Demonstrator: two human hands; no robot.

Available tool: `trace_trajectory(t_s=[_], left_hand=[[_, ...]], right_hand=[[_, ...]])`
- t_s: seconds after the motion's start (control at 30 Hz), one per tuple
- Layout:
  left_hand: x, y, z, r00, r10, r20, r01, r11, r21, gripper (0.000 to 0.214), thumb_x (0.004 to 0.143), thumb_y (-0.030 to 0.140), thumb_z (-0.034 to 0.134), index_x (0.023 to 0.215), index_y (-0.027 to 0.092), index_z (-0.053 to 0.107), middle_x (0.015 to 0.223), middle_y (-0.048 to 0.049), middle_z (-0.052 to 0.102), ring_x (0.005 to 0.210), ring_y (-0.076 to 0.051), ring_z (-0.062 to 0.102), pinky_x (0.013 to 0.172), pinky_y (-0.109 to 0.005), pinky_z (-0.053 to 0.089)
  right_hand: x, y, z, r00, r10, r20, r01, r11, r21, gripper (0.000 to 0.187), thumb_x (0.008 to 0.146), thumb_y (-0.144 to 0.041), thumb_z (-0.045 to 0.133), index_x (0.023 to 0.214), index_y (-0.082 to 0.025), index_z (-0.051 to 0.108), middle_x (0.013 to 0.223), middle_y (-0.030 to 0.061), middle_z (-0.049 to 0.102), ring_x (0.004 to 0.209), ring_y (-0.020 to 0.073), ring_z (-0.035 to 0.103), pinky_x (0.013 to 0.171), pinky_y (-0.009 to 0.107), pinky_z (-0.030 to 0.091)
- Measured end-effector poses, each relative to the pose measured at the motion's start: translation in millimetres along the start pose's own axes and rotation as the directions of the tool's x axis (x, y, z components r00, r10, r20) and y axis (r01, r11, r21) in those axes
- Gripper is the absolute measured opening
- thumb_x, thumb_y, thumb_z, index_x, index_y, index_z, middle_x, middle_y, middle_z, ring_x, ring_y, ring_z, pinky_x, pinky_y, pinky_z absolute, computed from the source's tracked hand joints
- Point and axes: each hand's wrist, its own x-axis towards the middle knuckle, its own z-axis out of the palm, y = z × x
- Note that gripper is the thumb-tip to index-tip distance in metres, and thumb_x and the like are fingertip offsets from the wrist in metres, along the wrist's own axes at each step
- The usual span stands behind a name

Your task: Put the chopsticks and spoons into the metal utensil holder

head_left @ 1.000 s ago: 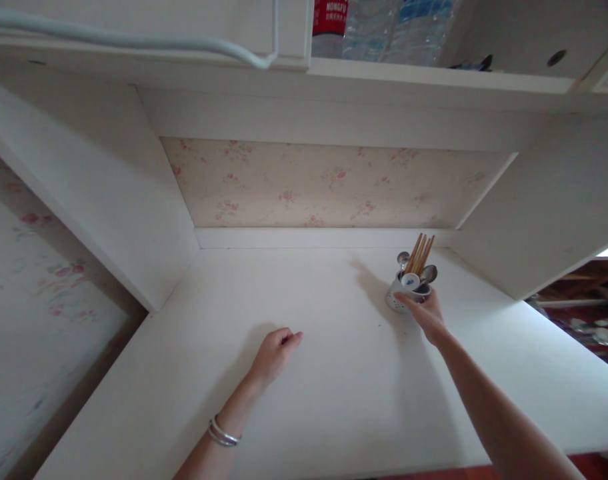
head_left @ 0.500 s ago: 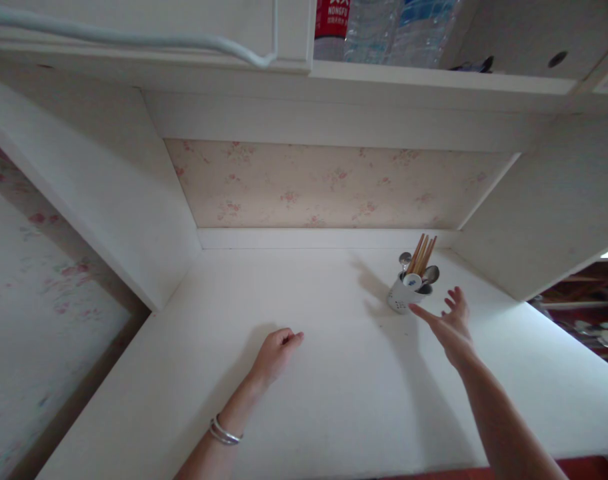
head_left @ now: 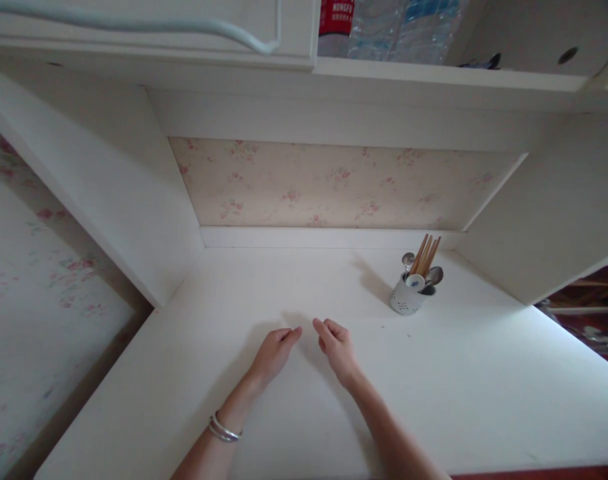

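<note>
My left hand point(head_left: 274, 353), with silver bangles point(head_left: 224, 428) on its wrist, is curled into a loose fist above the white counter point(head_left: 284, 280). Just to its right, my right hand point(head_left: 337, 347) is curled the same way, thumb pointing toward the left one. A small gap separates the two thumbs, and nothing shows in either hand. Farther right and back stands a white utensil holder point(head_left: 403, 303) with a pattern of small holes. Wooden chopsticks point(head_left: 426, 255), a metal spoon point(head_left: 435, 275), a smaller metal spoon point(head_left: 408, 259) and a white round-ended piece point(head_left: 415, 283) stick out of it.
Overhead runs a cabinet shelf point(head_left: 449, 73) holding clear plastic bottles point(head_left: 374, 30) and one with a red label point(head_left: 337, 19). White side panels point(head_left: 114, 193) close in the counter at left and right. Floral wallpaper point(head_left: 309, 187) covers the back.
My right hand has moved left, away from the utensil holder to beside my left hand, and its spread fingers have curled shut. The holder stays in place; my left hand barely moved.
</note>
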Motion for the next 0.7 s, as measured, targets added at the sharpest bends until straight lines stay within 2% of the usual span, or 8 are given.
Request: trace_trajectory(t_s=[0.1,0.2,0.4,0.57,0.7], left_hand=[[2.2,-0.7,-1.5,1.000,-0.027,-0.011,0.026,0.998,-0.065,0.041,0.082,0.054,0.043,0.058,0.021,0.041,0.053,0.0061,0.030,0.054,-0.011,0.029,0.052,-0.026,0.021],[4.6,-2.3,-3.6,0.998,-0.060,-0.017,0.058,0.992,-0.116,0.034,0.082,0.046,0.040,0.058,0.022,0.040,0.050,0.0064,0.030,0.050,-0.011,0.027,0.050,-0.026,0.021],[5.7,-2.3,-1.7,1.000,0.000,0.005,0.001,0.998,-0.069,0.036,0.084,0.043,0.041,0.057,0.020,0.042,0.055,0.0048,0.038,0.055,-0.012,0.033,0.054,-0.026,0.026],[5.2,-1.2,-0.1,1.000,0.026,0.017,-0.024,0.997,-0.077,0.038,0.087,0.043,0.040,0.059,0.019,0.049,0.062,0.0019,0.051,0.062,-0.013,0.043,0.061,-0.026,0.031],[5.8,-2.1,-0.6,0.999,0.032,0.037,-0.029,0.996,-0.086,0.038,0.088,0.041,0.040,0.060,0.018,0.052,0.063,0.0007,0.056,0.064,-0.014,0.046,0.063,-0.026,0.033]], right_hand=[[9.5,3.8,38.7,0.996,-0.004,0.085,0.002,1.000,0.026,0.051,0.082,-0.063,0.054,0.054,-0.022,0.040,0.049,-0.0069,0.035,0.048,0.0104,0.030,0.047,0.025,0.025],[10.8,11.0,53.2,0.994,-0.025,0.108,0.023,1.000,0.021,0.052,0.085,-0.064,0.048,0.056,-0.022,0.043,0.052,-0.0061,0.036,0.051,0.0116,0.033,0.049,0.025,0.027],[9.9,18.8,37.6,0.979,-0.011,0.203,0.014,1.000,-0.014,0.052,0.088,-0.064,0.045,0.058,-0.022,0.041,0.052,-0.0064,0.034,0.050,0.0111,0.030,0.049,0.025,0.025],[9.9,15.9,35.2,0.977,-0.030,0.211,0.035,0.999,-0.018,0.052,0.090,-0.061,0.046,0.057,-0.021,0.043,0.052,-0.0054,0.038,0.051,0.0114,0.034,0.051,0.025,0.027],[9.5,13.0,36.1,0.976,-0.029,0.216,0.039,0.998,-0.039,0.053,0.091,-0.061,0.044,0.056,-0.021,0.043,0.051,-0.0051,0.039,0.051,0.0119,0.035,0.052,0.026,0.028]])
